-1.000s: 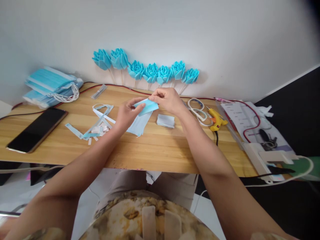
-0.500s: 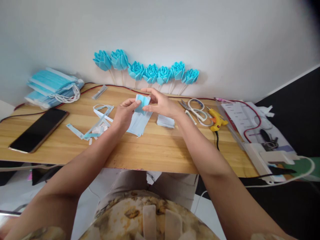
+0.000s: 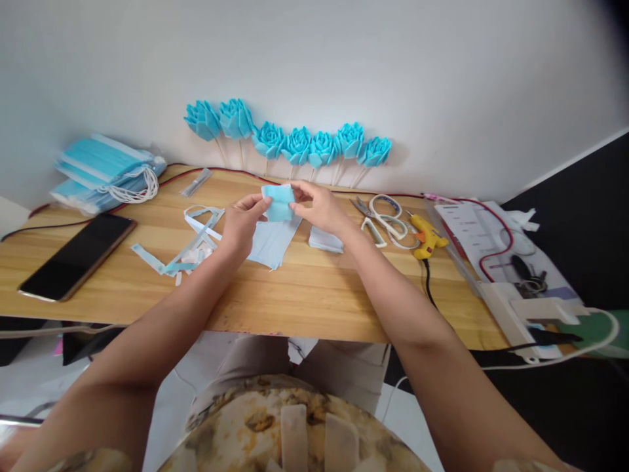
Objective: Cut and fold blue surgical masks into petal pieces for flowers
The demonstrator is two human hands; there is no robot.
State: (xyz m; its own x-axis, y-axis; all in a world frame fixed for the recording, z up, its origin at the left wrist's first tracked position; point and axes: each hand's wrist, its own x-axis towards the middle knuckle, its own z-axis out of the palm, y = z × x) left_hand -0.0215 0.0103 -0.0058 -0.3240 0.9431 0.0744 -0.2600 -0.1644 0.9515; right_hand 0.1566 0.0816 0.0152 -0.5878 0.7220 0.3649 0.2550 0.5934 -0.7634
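Note:
Both my hands hold one small folded piece of blue mask fabric (image 3: 279, 202) just above the wooden desk (image 3: 304, 295). My left hand (image 3: 242, 226) pinches its left edge, and my right hand (image 3: 318, 208) pinches its right edge. Under the hands lies a larger pale blue mask sheet (image 3: 272, 242) flat on the desk. A small white folded stack (image 3: 325, 240) sits right of that sheet. Cut mask strips (image 3: 189, 246) lie to the left of my left hand.
Several blue fabric roses on sticks (image 3: 289, 141) lean on the wall. A pile of blue face masks (image 3: 103, 174) and a black phone (image 3: 76, 255) are at the left. Scissors (image 3: 386, 219), a yellow glue gun (image 3: 426, 237) and a white tray of tools (image 3: 506, 255) are at the right.
The blue piece went from a long strip held over the sheet to a short folded square held up between both hands. My hands drew closer together.

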